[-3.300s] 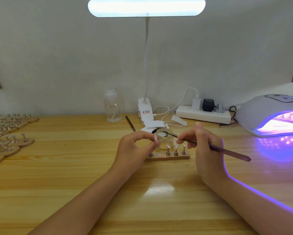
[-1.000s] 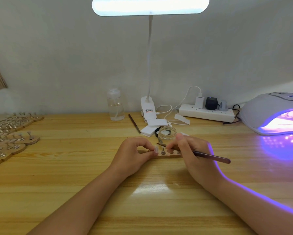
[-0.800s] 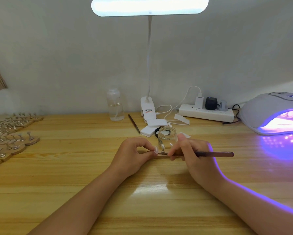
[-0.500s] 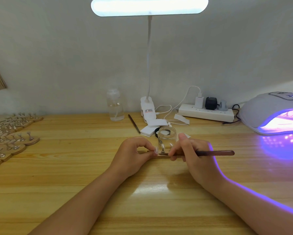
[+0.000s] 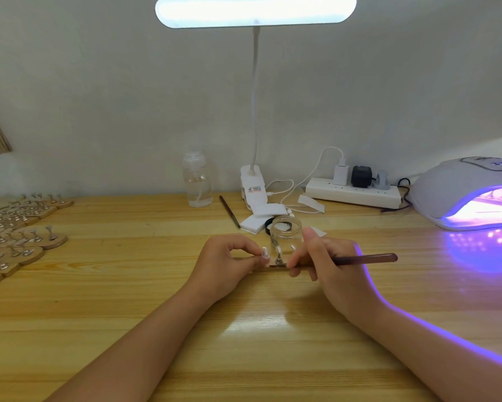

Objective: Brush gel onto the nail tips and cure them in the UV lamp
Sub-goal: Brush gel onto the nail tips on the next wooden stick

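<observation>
Holding: our right hand pinches the brush, handle lying level and pointing right.
Steadying: our left hand pinches a nail tip on the wooden holder.
Between our hands: a second nail tip on its stand.
Just behind: open glass jar.
Far right: UV lamp, glowing violet.
Far left: more holders on our table.

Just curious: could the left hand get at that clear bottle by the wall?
Probably yes. The table between the left hand and the clear bottle looks bare, but the hand now pinches a nail tip, so it must let go.
</observation>
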